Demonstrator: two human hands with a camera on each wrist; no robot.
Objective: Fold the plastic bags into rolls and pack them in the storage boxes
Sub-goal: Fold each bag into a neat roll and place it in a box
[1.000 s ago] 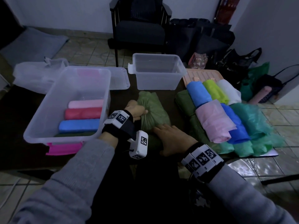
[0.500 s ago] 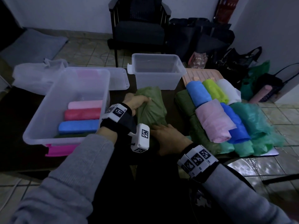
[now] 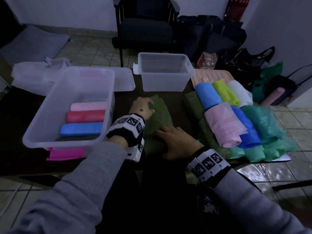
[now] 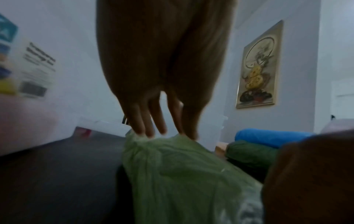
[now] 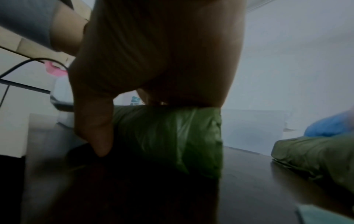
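An olive-green plastic bag (image 3: 160, 114) lies flattened lengthwise on the dark table between two clear boxes. My left hand (image 3: 142, 109) lies on its far end, and its straight fingers (image 4: 151, 130) touch the crinkled edge of the bag (image 4: 182, 174). On the near part rests my right hand (image 3: 175, 141), palm down with the fingers spread. In the right wrist view the palm (image 5: 153, 60) covers the bag (image 5: 172, 136). The left storage box (image 3: 50, 102) holds a pink roll (image 3: 88, 106), a red roll (image 3: 85, 116) and a blue roll (image 3: 81, 130).
A second clear box (image 3: 165, 81) stands at the back centre, with nothing visible in it. To the right lies a pile of folded bags (image 3: 226, 122) in blue, pink, lime, white and teal. A clear lid (image 3: 125, 78) lies behind the left box. A chair (image 3: 145, 31) stands beyond the table.
My left hand let go of the bunched middle of the green bag and slid away to its far end with fingers straightened. The bag now lies longer and flatter. My right hand stayed put.
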